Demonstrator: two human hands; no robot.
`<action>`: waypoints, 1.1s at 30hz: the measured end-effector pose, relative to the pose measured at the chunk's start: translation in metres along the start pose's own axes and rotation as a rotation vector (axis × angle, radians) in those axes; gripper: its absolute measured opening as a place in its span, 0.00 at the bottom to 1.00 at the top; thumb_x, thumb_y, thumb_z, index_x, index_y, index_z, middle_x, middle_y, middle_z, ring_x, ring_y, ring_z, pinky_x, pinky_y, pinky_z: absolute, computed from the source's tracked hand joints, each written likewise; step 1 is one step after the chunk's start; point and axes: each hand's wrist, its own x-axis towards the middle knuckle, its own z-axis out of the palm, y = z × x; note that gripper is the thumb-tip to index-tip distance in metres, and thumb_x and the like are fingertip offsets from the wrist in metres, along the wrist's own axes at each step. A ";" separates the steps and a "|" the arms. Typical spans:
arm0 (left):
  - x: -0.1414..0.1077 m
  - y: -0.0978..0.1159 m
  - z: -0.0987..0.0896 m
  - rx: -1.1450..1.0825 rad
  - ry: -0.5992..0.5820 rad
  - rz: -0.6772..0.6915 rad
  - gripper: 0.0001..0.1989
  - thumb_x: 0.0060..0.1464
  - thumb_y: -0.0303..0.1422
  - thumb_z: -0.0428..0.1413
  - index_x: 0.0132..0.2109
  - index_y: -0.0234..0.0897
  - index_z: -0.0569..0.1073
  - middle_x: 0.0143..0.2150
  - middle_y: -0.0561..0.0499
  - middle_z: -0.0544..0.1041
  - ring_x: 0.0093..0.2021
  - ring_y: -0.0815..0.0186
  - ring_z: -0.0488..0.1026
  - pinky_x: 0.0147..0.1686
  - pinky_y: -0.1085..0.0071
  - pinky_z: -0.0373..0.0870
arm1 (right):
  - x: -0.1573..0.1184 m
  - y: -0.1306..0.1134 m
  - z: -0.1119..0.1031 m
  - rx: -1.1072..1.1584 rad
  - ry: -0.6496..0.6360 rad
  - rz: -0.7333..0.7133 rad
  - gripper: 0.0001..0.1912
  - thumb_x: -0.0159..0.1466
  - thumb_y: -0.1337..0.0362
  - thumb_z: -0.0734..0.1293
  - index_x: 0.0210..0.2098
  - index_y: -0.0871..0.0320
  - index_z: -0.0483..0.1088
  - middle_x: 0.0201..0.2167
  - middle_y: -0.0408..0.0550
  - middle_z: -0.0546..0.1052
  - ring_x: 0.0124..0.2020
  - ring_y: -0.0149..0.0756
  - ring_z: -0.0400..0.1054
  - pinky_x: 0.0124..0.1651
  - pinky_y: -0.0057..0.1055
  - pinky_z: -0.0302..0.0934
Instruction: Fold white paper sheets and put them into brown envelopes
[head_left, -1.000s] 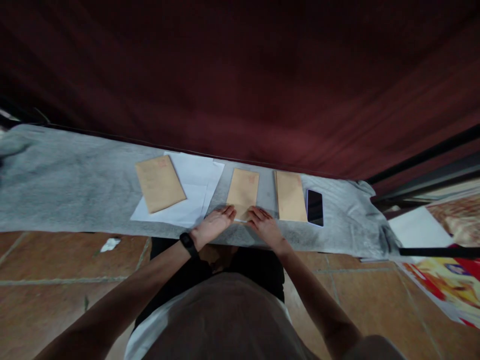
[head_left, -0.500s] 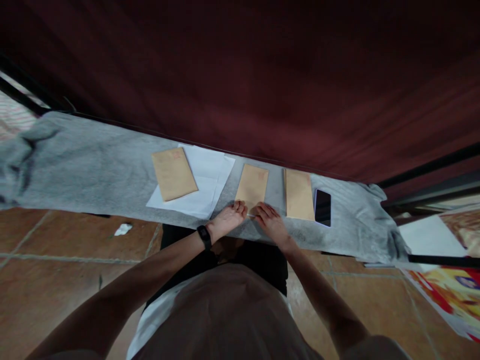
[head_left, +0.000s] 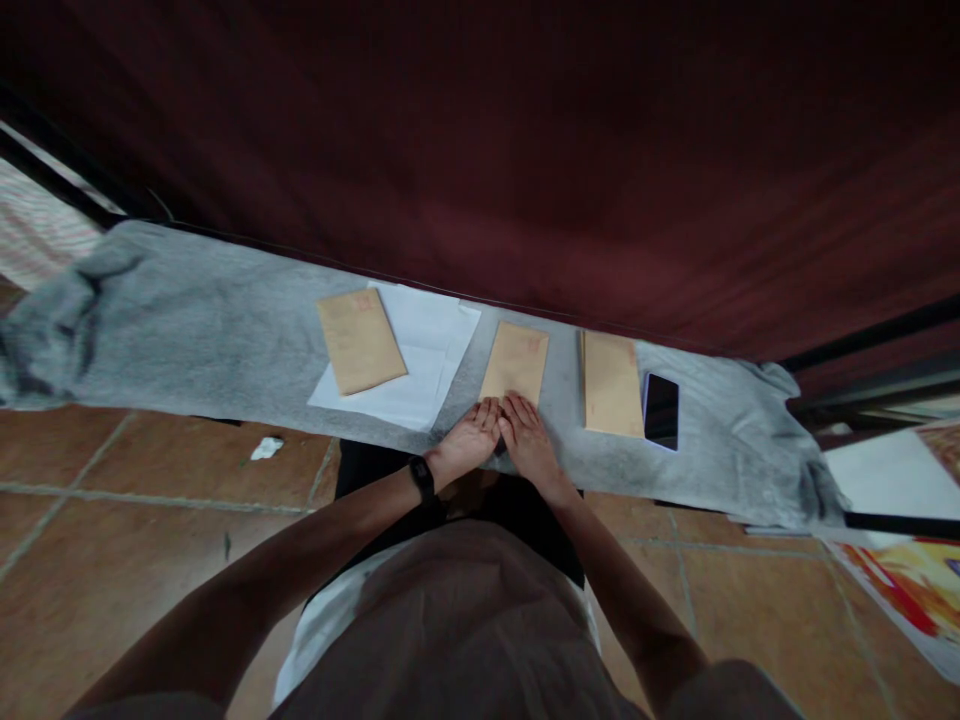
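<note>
A brown paper envelope (head_left: 517,358) lies in front of me, its near end under my fingers. My left hand (head_left: 468,440) rests on its near left corner with the fingers laid out flat. Beside it, touching, my right hand (head_left: 529,438) presses flat fingers on the same end. Both hands cover the envelope's near edge. To the left, brown envelopes (head_left: 362,340) sit on white paper sheets (head_left: 426,345). A stack of brown envelopes (head_left: 613,385) lies to the right.
A phone (head_left: 661,412) with a dark screen lies right of the stack. Grey cloth (head_left: 217,320) covers the narrow table, and a dark red curtain (head_left: 480,160) hangs behind it. A white scrap (head_left: 267,448) is on the tiled floor.
My right hand has moved left until it meets my left hand. Its fingers now lie flatter on the envelope's near end. The whole view has shifted slightly.
</note>
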 end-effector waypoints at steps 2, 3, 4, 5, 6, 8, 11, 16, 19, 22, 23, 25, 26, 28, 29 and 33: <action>-0.002 -0.002 0.000 -0.020 -0.001 0.007 0.29 0.59 0.20 0.44 0.67 0.22 0.63 0.68 0.28 0.65 0.71 0.50 0.60 0.68 0.49 0.58 | -0.005 0.001 0.000 -0.022 0.007 0.000 0.26 0.76 0.60 0.53 0.70 0.63 0.57 0.71 0.58 0.60 0.73 0.43 0.50 0.72 0.49 0.50; -0.003 -0.003 0.000 -0.031 -0.003 0.007 0.29 0.60 0.20 0.44 0.68 0.23 0.62 0.68 0.28 0.65 0.71 0.49 0.60 0.68 0.48 0.59 | -0.008 0.002 -0.001 -0.033 0.011 -0.006 0.27 0.76 0.60 0.54 0.70 0.62 0.57 0.71 0.58 0.59 0.73 0.44 0.50 0.72 0.50 0.51; -0.003 -0.004 0.000 -0.038 -0.004 0.007 0.29 0.60 0.21 0.44 0.68 0.23 0.61 0.68 0.28 0.65 0.70 0.49 0.60 0.67 0.48 0.59 | -0.011 0.003 -0.002 -0.043 0.014 -0.012 0.27 0.75 0.60 0.55 0.71 0.62 0.56 0.71 0.58 0.58 0.73 0.45 0.50 0.72 0.51 0.51; -0.003 -0.004 -0.001 -0.042 -0.005 0.008 0.28 0.61 0.22 0.44 0.68 0.23 0.61 0.68 0.28 0.65 0.70 0.49 0.60 0.67 0.48 0.59 | -0.014 0.004 -0.003 -0.052 0.014 -0.019 0.27 0.75 0.60 0.56 0.71 0.62 0.56 0.72 0.58 0.57 0.73 0.45 0.49 0.72 0.51 0.51; -0.002 -0.004 -0.002 -0.045 -0.001 0.010 0.27 0.62 0.23 0.44 0.67 0.23 0.62 0.67 0.27 0.65 0.70 0.48 0.61 0.67 0.49 0.59 | -0.017 0.005 -0.003 -0.059 0.012 -0.025 0.28 0.74 0.60 0.57 0.71 0.62 0.55 0.72 0.58 0.57 0.73 0.45 0.49 0.72 0.51 0.50; 0.001 -0.004 -0.005 -0.065 0.016 0.020 0.25 0.63 0.25 0.45 0.66 0.23 0.64 0.68 0.28 0.65 0.70 0.49 0.61 0.68 0.51 0.58 | -0.020 0.006 -0.004 -0.069 0.002 -0.034 0.29 0.74 0.61 0.58 0.71 0.64 0.55 0.72 0.58 0.57 0.73 0.45 0.49 0.73 0.50 0.49; 0.010 -0.006 -0.009 -0.145 0.044 0.031 0.26 0.63 0.28 0.48 0.66 0.25 0.63 0.69 0.31 0.64 0.71 0.51 0.60 0.69 0.54 0.55 | -0.022 0.006 -0.004 -0.067 -0.006 -0.042 0.30 0.73 0.61 0.59 0.71 0.65 0.54 0.71 0.59 0.58 0.73 0.45 0.50 0.74 0.49 0.49; 0.035 -0.018 -0.003 -0.244 0.069 0.000 0.26 0.68 0.33 0.43 0.69 0.29 0.61 0.71 0.37 0.63 0.73 0.56 0.56 0.71 0.54 0.51 | -0.027 0.004 -0.005 -0.076 -0.022 -0.086 0.30 0.72 0.56 0.61 0.67 0.68 0.61 0.69 0.64 0.63 0.72 0.49 0.53 0.72 0.51 0.52; 0.057 -0.027 0.003 -0.257 0.039 0.023 0.26 0.70 0.35 0.39 0.70 0.33 0.59 0.74 0.42 0.57 0.75 0.58 0.49 0.72 0.51 0.45 | -0.029 0.003 -0.006 -0.083 -0.011 -0.090 0.28 0.73 0.55 0.61 0.65 0.68 0.64 0.65 0.64 0.68 0.71 0.50 0.56 0.72 0.51 0.53; 0.084 -0.039 0.008 -0.260 -0.008 0.045 0.26 0.71 0.36 0.38 0.71 0.40 0.59 0.75 0.47 0.55 0.76 0.58 0.47 0.72 0.49 0.41 | -0.027 0.001 -0.008 -0.073 0.005 -0.082 0.28 0.72 0.56 0.62 0.67 0.65 0.62 0.65 0.62 0.68 0.70 0.49 0.56 0.72 0.49 0.53; 0.093 -0.042 0.009 -0.261 -0.013 0.046 0.26 0.71 0.37 0.38 0.71 0.41 0.59 0.75 0.48 0.54 0.76 0.58 0.46 0.72 0.48 0.41 | -0.026 0.000 -0.009 -0.067 0.005 -0.079 0.29 0.72 0.56 0.62 0.68 0.64 0.61 0.66 0.60 0.67 0.70 0.48 0.56 0.72 0.49 0.53; 0.113 -0.050 0.012 -0.256 -0.004 0.035 0.26 0.70 0.38 0.40 0.71 0.44 0.59 0.76 0.49 0.53 0.76 0.57 0.45 0.72 0.48 0.40 | -0.023 -0.001 -0.011 -0.057 0.005 -0.071 0.31 0.72 0.56 0.62 0.71 0.62 0.56 0.68 0.59 0.64 0.71 0.47 0.56 0.72 0.48 0.54; 0.123 -0.053 0.013 -0.251 0.006 0.023 0.26 0.70 0.39 0.40 0.71 0.44 0.59 0.76 0.49 0.53 0.76 0.57 0.45 0.72 0.47 0.39 | -0.023 -0.001 -0.011 -0.054 0.007 -0.071 0.32 0.72 0.56 0.62 0.71 0.62 0.54 0.69 0.58 0.62 0.71 0.47 0.55 0.72 0.48 0.54; 0.142 -0.059 0.016 -0.241 0.021 -0.008 0.27 0.70 0.39 0.41 0.72 0.43 0.58 0.76 0.48 0.53 0.76 0.56 0.45 0.72 0.46 0.39 | -0.022 -0.002 -0.012 -0.051 0.016 -0.074 0.34 0.72 0.56 0.62 0.72 0.63 0.52 0.71 0.58 0.59 0.71 0.46 0.54 0.72 0.47 0.54; 0.150 -0.062 0.017 -0.236 0.025 -0.027 0.27 0.70 0.39 0.41 0.72 0.41 0.57 0.76 0.47 0.54 0.76 0.56 0.45 0.72 0.46 0.38 | -0.021 -0.002 -0.013 -0.051 0.020 -0.075 0.34 0.72 0.56 0.63 0.72 0.63 0.52 0.71 0.58 0.59 0.72 0.46 0.54 0.72 0.47 0.53; 0.173 -0.070 0.019 -0.226 0.040 -0.114 0.29 0.70 0.41 0.40 0.73 0.37 0.56 0.75 0.45 0.55 0.76 0.54 0.46 0.72 0.46 0.39 | -0.021 -0.002 -0.014 -0.052 0.014 -0.068 0.34 0.72 0.56 0.62 0.73 0.62 0.51 0.71 0.57 0.59 0.71 0.46 0.55 0.72 0.46 0.54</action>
